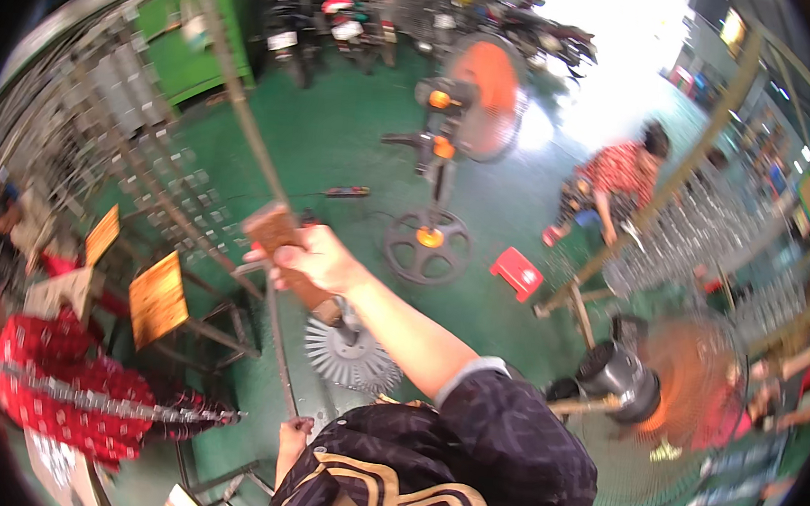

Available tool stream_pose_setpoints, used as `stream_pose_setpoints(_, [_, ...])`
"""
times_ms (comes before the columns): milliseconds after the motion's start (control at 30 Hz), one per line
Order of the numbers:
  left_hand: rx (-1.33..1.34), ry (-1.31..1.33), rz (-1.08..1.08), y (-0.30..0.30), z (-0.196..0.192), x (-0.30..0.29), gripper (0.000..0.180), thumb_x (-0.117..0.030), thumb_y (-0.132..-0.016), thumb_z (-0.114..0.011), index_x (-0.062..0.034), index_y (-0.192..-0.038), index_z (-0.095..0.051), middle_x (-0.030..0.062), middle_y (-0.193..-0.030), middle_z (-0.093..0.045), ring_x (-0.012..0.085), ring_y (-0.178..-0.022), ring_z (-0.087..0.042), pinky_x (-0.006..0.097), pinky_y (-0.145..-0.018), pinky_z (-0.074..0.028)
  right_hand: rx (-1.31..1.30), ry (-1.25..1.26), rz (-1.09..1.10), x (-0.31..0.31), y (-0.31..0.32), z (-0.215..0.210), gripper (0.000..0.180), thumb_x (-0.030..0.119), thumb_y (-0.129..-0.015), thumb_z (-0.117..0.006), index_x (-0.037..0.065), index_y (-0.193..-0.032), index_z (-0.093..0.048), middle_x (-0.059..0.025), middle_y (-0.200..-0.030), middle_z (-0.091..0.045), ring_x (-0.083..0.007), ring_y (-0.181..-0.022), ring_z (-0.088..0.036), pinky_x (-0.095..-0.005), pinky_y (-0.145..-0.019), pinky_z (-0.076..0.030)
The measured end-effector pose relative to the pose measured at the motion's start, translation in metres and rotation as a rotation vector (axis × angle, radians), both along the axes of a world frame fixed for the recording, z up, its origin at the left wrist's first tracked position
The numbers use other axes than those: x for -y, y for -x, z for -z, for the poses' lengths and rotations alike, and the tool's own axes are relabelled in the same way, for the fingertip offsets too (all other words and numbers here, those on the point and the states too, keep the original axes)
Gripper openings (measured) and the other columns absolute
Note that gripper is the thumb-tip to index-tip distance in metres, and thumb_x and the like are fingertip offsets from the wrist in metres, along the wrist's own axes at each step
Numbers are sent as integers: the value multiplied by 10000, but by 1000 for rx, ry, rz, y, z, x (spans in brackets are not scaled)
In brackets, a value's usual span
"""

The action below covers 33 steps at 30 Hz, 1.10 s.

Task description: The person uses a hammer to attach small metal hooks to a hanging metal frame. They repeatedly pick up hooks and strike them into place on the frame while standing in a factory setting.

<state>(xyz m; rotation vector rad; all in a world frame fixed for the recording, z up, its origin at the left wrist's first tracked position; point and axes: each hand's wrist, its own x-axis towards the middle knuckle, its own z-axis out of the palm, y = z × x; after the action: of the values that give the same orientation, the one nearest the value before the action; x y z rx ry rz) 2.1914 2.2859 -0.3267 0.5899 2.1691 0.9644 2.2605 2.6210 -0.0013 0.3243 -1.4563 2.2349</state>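
Observation:
My right hand [317,260] reaches out ahead with its fingers closed round a long brown block [276,228], which looks like wood or rusty metal. Blur hides its exact kind. Lower down, close to my body, my left hand [294,432] grips the near end of a thin grey metal rod [281,357]. The rod's far end rises to just under the brown block; whether the two touch I cannot tell. Below my right forearm sits a round grey piece with many flat fins [351,355] spread in a circle.
A standing fan [441,151] is ahead, a second large fan [619,379] at right. A red stool [518,273] stands near a crouching person [620,180]. Someone in red [72,379] sits at left by wooden boards [159,300]. Slanted poles [236,97] hold hanging metal parts; motorbikes [346,30] stand behind.

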Motion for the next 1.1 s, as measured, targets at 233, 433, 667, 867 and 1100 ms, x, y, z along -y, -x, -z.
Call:
stream_pose_setpoints(233, [-97, -266, 317, 18, -161, -24, 180, -166, -744, -693, -24, -851, -664, 62, -791, -662, 97, -729, -586, 264, -673, -466, 16, 21, 123, 12, 4, 2, 543, 334, -766, -644, -72, -1095, -499, -163, -791, -607, -200, -618, -590, -349, -579, -522])
stream_pose_setpoints(433, [-229, -530, 732, -5, -353, -22, 97, -110, -782, -649, -22, -823, -648, 66, -754, -603, 197, -689, -556, 297, -636, -436, -109, -25, 111, -15, -1, 25, 540, 365, -775, -635, -84, -1046, -505, -182, -900, -609, -194, -633, -588, -331, -541, -517])
stream_pose_setpoints(667, [-1318, -853, 103, -16, -502, 19, 63, -15, -714, -652, -14, -774, -631, 65, -730, -619, 188, -638, -578, 284, -595, -452, -196, -7, 132, 4, -1, 5, 435, 319, -835, -565, -77, -1013, -528, -137, -784, -590, -190, -585, -544, -318, -497, -490])
stream_pose_setpoints(867, [-1713, -958, -552, 38, -572, 11, 95, -33, -754, -644, 14, -836, -639, 44, -703, -627, 73, -603, -561, 196, -534, -426, -209, -77, 44, -7, 0, 15, 461, 328, -829, -570, -74, -1047, -510, -136, -780, -598, -185, -582, -540, -311, -506, -490])
stream_pose_setpoints(1100, [-1600, -898, -737, 48, -613, -7, 106, -100, -769, -617, -1, -799, -638, 15, -605, -588, 63, -509, -493, 225, -449, -359, -227, -58, 65, -4, -3, 12, 457, 326, -827, -573, -62, -1059, -509, -138, -907, -614, -186, -597, -542, -311, -506, -491])
